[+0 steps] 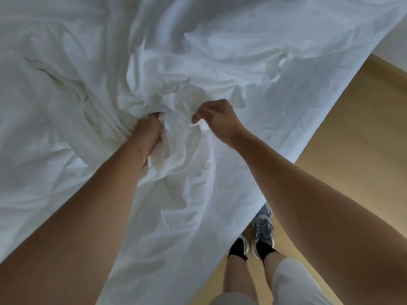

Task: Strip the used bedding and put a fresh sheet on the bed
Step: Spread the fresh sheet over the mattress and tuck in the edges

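the white sheet [220,62] lies crumpled over the bed, gathered near its right edge. the left hand [146,137] grips a thick bunch of it; the right hand [217,116] pinches a fold just beside, toward the edge, so both are equally near.

We see a smooth tan floor [356,155] on the right, running diagonally down toward bottom centre. In the top right corner a pale wall [394,45] meets it. The light we get is soft, dim, slightly cool.
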Motion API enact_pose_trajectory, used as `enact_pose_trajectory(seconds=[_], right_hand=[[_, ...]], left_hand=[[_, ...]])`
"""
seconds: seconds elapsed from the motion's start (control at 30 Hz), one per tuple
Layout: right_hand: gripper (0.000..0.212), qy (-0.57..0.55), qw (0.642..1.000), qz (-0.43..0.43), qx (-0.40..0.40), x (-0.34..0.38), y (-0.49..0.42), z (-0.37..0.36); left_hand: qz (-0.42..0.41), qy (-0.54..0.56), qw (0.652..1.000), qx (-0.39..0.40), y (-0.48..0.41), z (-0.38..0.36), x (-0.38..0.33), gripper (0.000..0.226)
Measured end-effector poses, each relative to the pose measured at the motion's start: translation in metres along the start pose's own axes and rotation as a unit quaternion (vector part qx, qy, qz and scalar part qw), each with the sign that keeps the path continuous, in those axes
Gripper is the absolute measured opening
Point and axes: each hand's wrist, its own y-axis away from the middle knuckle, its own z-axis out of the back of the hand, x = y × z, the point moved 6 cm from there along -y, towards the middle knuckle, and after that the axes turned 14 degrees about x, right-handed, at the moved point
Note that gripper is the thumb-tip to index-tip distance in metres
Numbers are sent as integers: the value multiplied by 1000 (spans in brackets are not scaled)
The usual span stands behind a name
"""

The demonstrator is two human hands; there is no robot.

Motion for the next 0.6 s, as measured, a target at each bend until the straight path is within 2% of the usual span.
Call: enact_pose_trajectory(seconds=[0.03, 0.1, 0.13, 0.17, 0.23, 0.3, 0.33, 0.4, 0.43, 0.47, 0.5, 0.53, 0.6], right_hand=[[25, 80, 997, 22, 9, 4, -1, -3], [64, 251, 967, 40, 13, 3, -8, -13], [74, 303, 952, 28, -10, 1, -12, -15], [73, 333, 942, 26, -44, 1, -16, -16], [54, 346, 932, 39, -104, 4, -26, -18], [41, 335, 933, 52, -120, 6, -37, -18], [38, 322, 938, 55, -114, 5, -42, -19], [30, 258, 961, 44, -90, 0, -47, -17], [24, 212, 974, 24, -78, -4, -49, -13], [19, 170, 983, -5, -64, -9, -52, -8], [18, 150, 987, -30, -47, -12, -56, -3], [22, 156, 986, -47, -32, -12, -60, 3], [27, 183, 980, -70, -18, -10, -72, 16]], left_hand=[[1, 21, 1000, 21, 0, -1, -1, 40], [2, 38, 997, 60, 2, -4, -6, 36], [3, 36, 997, 65, 4, -5, -8, 36], [8, 27, 998, 62, 7, -6, -9, 38], [30, -21, 999, 26, 19, -7, -13, 48], [3, -132, 988, -79, 32, 0, -19, 53], [-49, -204, 965, -155, 45, 5, -27, 51], [-235, -299, 880, -285, 88, 0, -43, 37], [-323, -325, 835, -304, 110, -11, -44, 33], [-383, -359, 801, -289, 127, -28, -39, 31], [-399, -407, 783, -249, 136, -47, -28, 32], [-366, -463, 783, -195, 135, -64, -12, 38], [-182, -560, 802, -104, 115, -85, 28, 61]])
